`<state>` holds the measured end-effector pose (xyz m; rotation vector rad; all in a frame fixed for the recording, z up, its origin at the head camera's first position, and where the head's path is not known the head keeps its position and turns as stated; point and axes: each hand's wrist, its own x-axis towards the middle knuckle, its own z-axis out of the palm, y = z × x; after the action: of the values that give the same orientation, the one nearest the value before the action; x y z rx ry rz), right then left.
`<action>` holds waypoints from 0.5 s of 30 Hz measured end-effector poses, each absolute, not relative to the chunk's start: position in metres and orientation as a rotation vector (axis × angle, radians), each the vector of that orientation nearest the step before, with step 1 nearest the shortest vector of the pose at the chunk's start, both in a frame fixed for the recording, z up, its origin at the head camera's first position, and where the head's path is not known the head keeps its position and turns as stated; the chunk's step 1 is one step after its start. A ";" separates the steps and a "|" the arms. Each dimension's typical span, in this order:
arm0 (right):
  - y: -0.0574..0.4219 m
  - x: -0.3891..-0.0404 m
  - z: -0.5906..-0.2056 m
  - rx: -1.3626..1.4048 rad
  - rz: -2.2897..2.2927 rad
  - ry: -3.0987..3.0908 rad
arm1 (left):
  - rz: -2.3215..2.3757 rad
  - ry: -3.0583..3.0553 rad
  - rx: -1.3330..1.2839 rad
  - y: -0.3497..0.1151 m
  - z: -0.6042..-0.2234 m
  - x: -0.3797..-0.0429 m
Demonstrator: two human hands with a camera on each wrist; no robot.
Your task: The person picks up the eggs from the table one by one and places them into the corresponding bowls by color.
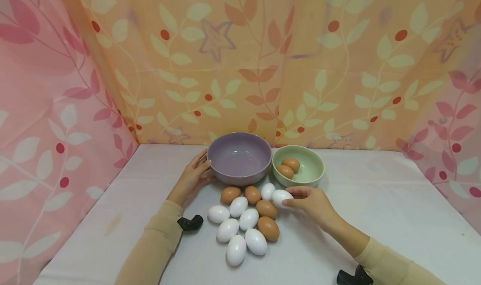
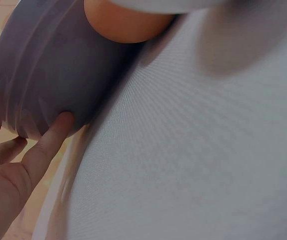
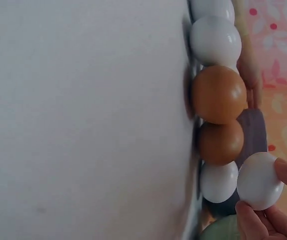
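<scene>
My right hand (image 1: 313, 201) pinches a white egg (image 3: 259, 181) between thumb and fingers; the right wrist view shows it raised beside another white egg (image 3: 218, 181). The egg is near the green bowl (image 1: 315, 168), where two brown eggs (image 1: 291, 165) lie. My left hand (image 1: 191, 177) rests with extended fingers against the outer left side of the purple bowl (image 1: 240, 153), whose inside holds nothing. In the left wrist view its fingertips touch the bowl's wall (image 2: 48, 75). Several loose white eggs (image 1: 236, 250) and brown eggs (image 1: 268, 228) lie grouped in front of the bowls.
A white cloth (image 1: 375, 193) covers the table. Patterned curtains (image 1: 244, 68) enclose the back and both sides. The two bowls stand side by side near the back edge, and the nearest brown egg (image 1: 230, 194) lies just before the purple one.
</scene>
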<state>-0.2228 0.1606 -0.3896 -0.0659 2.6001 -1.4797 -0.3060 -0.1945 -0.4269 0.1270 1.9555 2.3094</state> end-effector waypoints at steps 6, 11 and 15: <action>0.151 -0.227 -0.364 -0.127 -1.580 2.548 | 2.291 1.960 0.137 -0.195 -0.427 -0.304; 0.141 -0.243 -0.346 -0.171 -1.626 2.539 | 2.282 1.971 0.122 -0.194 -0.426 -0.303; 0.129 -0.255 -0.338 -0.147 -1.602 2.572 | 2.276 1.979 0.109 -0.194 -0.425 -0.304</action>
<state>-0.2551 0.1294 -0.3383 -0.1465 2.5716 -1.6021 -0.3043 -0.1943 -0.4250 0.1088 1.9785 2.2760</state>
